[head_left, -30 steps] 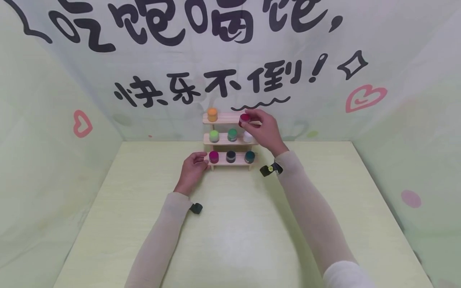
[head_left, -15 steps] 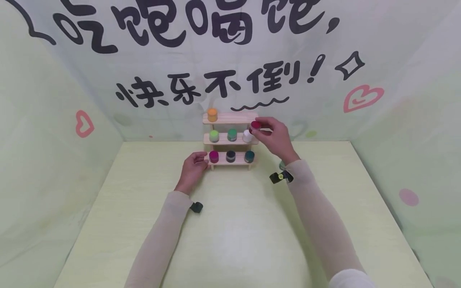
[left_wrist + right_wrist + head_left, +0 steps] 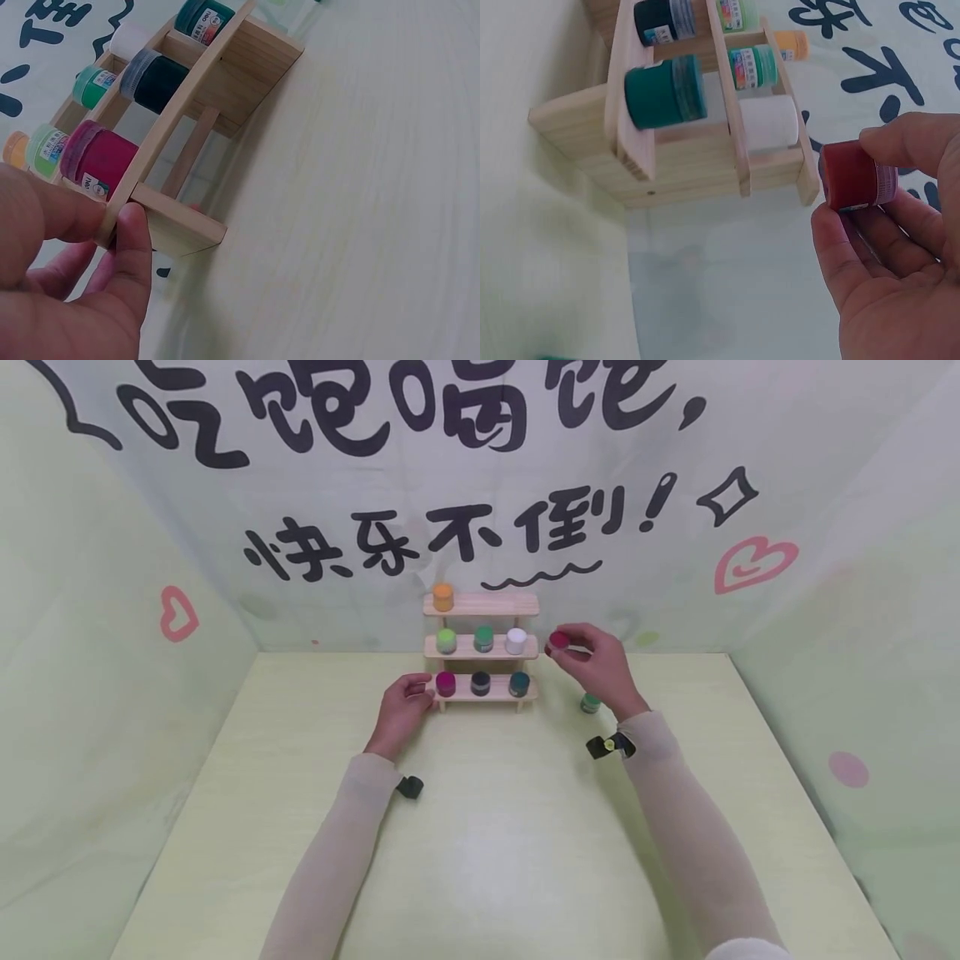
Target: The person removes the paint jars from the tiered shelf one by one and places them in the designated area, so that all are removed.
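A small red paint jar [image 3: 850,175] is pinched between the thumb and fingers of my right hand [image 3: 600,668], in the air to the right of a three-tier wooden rack [image 3: 487,605]. My left hand [image 3: 401,714] grips the left end of the rack's lowest shelf, thumb and fingers on its edge in the left wrist view. On that shelf stand a magenta jar [image 3: 101,159], a black-looking jar [image 3: 481,685] and a dark teal jar [image 3: 664,91]. The middle shelf bears a light green jar [image 3: 446,642], a green jar [image 3: 483,639] and a white jar [image 3: 516,642]. An orange jar [image 3: 443,597] sits at the top left.
Another green jar [image 3: 590,702] stands on the pale table [image 3: 480,827], right of the rack and below my right hand. Behind the rack rises a cloth backdrop [image 3: 360,610] with black lettering; more cloth borders the table on both sides.
My right hand has carried the red jar from the top shelf's right end outward to the right and down. The green jar on the table has come into view. My left hand stays put.
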### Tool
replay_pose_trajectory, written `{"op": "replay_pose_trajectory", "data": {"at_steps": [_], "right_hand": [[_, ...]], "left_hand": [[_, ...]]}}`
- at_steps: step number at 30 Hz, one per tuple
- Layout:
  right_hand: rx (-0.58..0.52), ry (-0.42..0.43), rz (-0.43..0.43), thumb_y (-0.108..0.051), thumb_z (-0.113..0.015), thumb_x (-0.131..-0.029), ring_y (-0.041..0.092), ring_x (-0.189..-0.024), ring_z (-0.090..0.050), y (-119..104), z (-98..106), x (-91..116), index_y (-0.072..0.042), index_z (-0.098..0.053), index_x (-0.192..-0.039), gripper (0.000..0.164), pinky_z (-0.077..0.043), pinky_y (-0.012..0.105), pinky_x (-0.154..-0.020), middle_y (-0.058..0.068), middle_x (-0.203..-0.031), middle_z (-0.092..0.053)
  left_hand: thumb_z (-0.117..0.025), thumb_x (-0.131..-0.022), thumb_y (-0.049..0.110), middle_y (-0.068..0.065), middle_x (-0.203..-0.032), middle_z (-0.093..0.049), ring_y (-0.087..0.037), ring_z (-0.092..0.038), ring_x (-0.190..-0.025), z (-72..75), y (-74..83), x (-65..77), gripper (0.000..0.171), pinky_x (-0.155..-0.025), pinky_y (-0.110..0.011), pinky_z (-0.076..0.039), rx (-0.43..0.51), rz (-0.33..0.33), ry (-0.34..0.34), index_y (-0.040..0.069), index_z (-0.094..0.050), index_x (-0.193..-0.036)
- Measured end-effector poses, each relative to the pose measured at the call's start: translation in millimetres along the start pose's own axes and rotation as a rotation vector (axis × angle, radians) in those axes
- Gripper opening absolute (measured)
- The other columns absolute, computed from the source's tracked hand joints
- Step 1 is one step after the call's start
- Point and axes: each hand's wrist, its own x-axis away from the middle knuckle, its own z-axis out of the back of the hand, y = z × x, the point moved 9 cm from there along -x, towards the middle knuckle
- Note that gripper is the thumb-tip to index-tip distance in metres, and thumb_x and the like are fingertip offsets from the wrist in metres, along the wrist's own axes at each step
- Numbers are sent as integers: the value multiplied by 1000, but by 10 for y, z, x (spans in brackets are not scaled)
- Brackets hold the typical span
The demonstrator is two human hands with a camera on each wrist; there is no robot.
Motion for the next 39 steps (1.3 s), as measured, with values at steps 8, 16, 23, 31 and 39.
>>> {"op": "replay_pose_trajectory", "data": {"at_steps": [8,16,23,31,39], "right_hand": [[-77,32,-18,-26,-76,-92,19,-118,-63,232,183,98,-10,-63,-134,47,-57,19,-94,8,-127,-66],[-108,43,-48,-21,-76,-92,19,-121,-63,375,258,177,-8,-61,-138,50,-56,16,-94,11,-131,-64],[-84,45,-43,-24,-78,-91,17,-118,-64,521,329,265,-9,-64,-132,46,-56,14,-92,10,-127,-66],[-47,52,-58,-29,-78,-91,10,-115,-65,674,416,391,-10,-65,-131,46,-56,14,-92,7,-123,-68],[-21,35,-100,-30,-77,-91,19,-123,-61,857,485,463,-10,-64,-133,48,-53,11,-95,7,-128,-66]], "left_hand": [[-65,-97,8,-15,-126,-59,-23,-63,-110,-9,14,-2,36,-92,-26,-60,-3,1,-14,7,-60,-132],[-64,-98,8,-14,-125,-58,-21,-66,-105,13,0,-5,36,-94,-29,-60,4,11,-27,8,-59,-133],[-65,-97,8,-15,-125,-59,-22,-67,-104,-15,16,-20,36,-95,-30,-60,13,8,-44,7,-58,-133],[-65,-97,8,-15,-125,-59,-21,-66,-104,-24,14,-37,37,-94,-27,-60,13,5,-52,8,-59,-134],[-64,-98,7,-15,-123,-60,-21,-66,-105,-17,-3,-30,35,-93,-26,-60,20,11,-40,7,-59,-133]]}}
